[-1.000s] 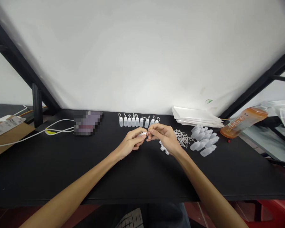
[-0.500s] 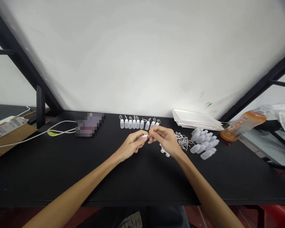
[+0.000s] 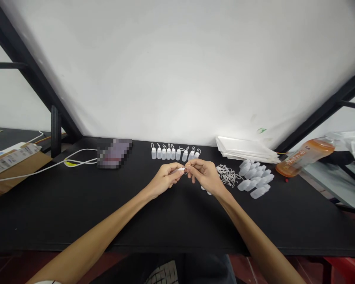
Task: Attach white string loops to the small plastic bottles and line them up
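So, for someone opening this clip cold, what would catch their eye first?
The left hand and right hand at the middle of the black table pinch a small white piece between them. Behind stands a row of small white plastic bottles with looped cords, and to the right lie a tangle of white cord and a heap of translucent bottles. Far right, an orange plastic bottle lies at the table's edge.

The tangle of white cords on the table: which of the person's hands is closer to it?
Right. The right hand is just left of the tangle of white cords; the left hand is farther left, beyond the right hand.
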`<state>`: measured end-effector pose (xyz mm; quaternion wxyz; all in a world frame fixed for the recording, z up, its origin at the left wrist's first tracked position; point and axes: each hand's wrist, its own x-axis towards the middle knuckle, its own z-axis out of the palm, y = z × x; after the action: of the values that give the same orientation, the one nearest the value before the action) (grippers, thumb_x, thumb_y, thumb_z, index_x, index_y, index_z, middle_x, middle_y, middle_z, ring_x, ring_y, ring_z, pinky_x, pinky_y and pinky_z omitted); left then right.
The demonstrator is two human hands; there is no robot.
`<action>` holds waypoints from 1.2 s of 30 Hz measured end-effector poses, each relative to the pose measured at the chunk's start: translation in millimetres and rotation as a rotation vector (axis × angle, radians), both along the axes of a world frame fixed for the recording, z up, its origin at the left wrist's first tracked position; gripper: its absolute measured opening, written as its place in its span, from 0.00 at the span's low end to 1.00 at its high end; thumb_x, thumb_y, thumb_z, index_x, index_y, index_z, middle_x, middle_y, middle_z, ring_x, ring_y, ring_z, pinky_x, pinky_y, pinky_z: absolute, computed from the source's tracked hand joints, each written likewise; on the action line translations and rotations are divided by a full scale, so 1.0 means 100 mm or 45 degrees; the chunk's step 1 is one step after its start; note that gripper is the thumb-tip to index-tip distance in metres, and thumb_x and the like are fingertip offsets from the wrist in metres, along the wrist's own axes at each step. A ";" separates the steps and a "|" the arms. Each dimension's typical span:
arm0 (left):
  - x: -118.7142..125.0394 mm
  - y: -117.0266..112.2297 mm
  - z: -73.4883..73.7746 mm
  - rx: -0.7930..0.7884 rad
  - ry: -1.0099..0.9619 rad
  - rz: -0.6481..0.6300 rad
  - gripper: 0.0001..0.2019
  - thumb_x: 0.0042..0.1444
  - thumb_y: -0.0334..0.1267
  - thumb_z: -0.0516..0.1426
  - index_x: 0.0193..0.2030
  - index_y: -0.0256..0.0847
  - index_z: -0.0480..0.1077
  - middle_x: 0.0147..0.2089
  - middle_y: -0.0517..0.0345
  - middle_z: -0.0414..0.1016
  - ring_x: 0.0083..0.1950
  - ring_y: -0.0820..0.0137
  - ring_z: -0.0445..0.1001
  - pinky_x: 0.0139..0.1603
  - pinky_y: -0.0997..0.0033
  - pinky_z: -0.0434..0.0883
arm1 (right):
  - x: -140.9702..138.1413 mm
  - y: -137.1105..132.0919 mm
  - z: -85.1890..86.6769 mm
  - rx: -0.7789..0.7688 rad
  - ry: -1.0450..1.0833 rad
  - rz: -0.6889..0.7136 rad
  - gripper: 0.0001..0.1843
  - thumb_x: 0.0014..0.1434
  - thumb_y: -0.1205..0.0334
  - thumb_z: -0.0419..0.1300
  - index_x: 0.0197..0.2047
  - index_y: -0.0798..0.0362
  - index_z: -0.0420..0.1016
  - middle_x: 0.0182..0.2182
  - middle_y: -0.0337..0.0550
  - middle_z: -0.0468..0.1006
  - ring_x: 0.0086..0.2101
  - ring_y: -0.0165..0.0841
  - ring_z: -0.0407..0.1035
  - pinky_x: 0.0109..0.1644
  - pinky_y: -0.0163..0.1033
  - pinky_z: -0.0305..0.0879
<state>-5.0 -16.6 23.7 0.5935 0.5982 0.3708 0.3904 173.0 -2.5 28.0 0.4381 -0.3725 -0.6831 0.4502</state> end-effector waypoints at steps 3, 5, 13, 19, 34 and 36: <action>0.00 0.01 -0.02 0.062 0.053 0.022 0.17 0.57 0.51 0.58 0.37 0.35 0.70 0.24 0.66 0.56 0.22 0.80 0.52 0.20 0.79 0.50 | -0.01 0.02 -0.05 -0.015 0.000 -0.012 0.16 0.57 0.51 0.64 0.33 0.57 0.75 0.20 0.37 0.71 0.20 0.26 0.65 0.23 0.32 0.63; 0.00 0.02 -0.04 0.106 0.085 0.039 0.17 0.57 0.51 0.57 0.37 0.35 0.70 0.25 0.65 0.58 0.23 0.80 0.53 0.21 0.78 0.52 | -0.02 0.03 -0.08 -0.029 -0.008 -0.024 0.16 0.55 0.50 0.65 0.32 0.57 0.75 0.19 0.37 0.71 0.20 0.27 0.65 0.23 0.33 0.64; -0.04 0.04 0.00 0.088 0.037 -0.033 0.16 0.58 0.50 0.58 0.40 0.36 0.69 0.25 0.66 0.56 0.24 0.79 0.52 0.21 0.78 0.50 | 0.00 0.02 0.03 -0.022 0.042 0.030 0.18 0.56 0.48 0.64 0.33 0.57 0.77 0.22 0.40 0.74 0.22 0.28 0.68 0.23 0.33 0.65; -0.06 0.04 0.00 0.023 -0.058 -0.057 0.15 0.60 0.49 0.57 0.41 0.37 0.68 0.27 0.66 0.55 0.23 0.81 0.47 0.21 0.78 0.46 | 0.03 0.02 0.09 -0.055 0.168 0.036 0.20 0.58 0.47 0.61 0.39 0.57 0.78 0.31 0.45 0.76 0.25 0.29 0.72 0.22 0.34 0.67; -0.06 0.04 0.01 -0.005 -0.021 -0.053 0.15 0.58 0.45 0.57 0.46 0.36 0.69 0.27 0.64 0.61 0.21 0.80 0.53 0.20 0.77 0.49 | 0.02 0.01 0.03 0.056 -0.066 -0.020 0.13 0.55 0.53 0.65 0.36 0.55 0.79 0.30 0.42 0.76 0.22 0.27 0.69 0.22 0.32 0.64; -0.05 0.03 0.03 -0.043 0.005 -0.061 0.14 0.58 0.46 0.57 0.37 0.35 0.69 0.25 0.65 0.58 0.21 0.81 0.49 0.20 0.77 0.46 | 0.01 0.02 0.02 0.043 -0.071 -0.009 0.13 0.55 0.52 0.64 0.35 0.55 0.78 0.28 0.42 0.75 0.22 0.27 0.69 0.22 0.32 0.64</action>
<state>-9.7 -14.1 26.9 0.6121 0.5975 0.3639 0.3685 173.8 -0.9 29.9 0.4269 -0.3797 -0.7013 0.4264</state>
